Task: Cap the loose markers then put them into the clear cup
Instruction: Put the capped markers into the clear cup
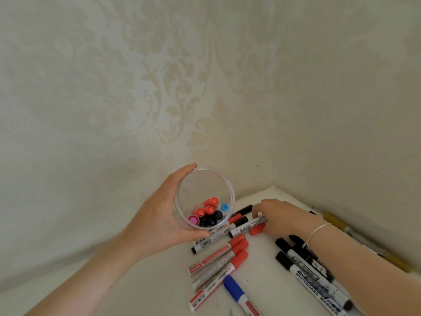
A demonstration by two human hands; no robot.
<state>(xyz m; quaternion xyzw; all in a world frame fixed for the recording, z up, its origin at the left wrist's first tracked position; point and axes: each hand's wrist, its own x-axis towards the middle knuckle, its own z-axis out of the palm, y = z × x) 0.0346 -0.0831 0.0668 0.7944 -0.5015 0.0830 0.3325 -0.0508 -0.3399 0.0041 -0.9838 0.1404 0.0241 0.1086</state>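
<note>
My left hand (pixel 157 220) grips the clear cup (pixel 205 179) around its side and holds it up over the white table (pixel 262 258). Inside the cup stand several capped markers, red, black, pink and blue (pixel 206 213). My right hand (pixel 280 216) reaches to the far part of the table and pinches a white-barrelled marker (pixel 247 226) lying among others. Three red-capped markers (pixel 218 258) lie side by side below it. A blue-capped marker (pixel 239 295) lies at the near edge. Black whiteboard markers (pixel 312 270) lie beside my right forearm.
The patterned wall (pixel 159 87) rises close behind the table and meets a side wall at the corner. Yellow markers (pixel 337 222) lie along the right wall behind my right arm. A thin bracelet (pixel 319 231) sits on my right wrist.
</note>
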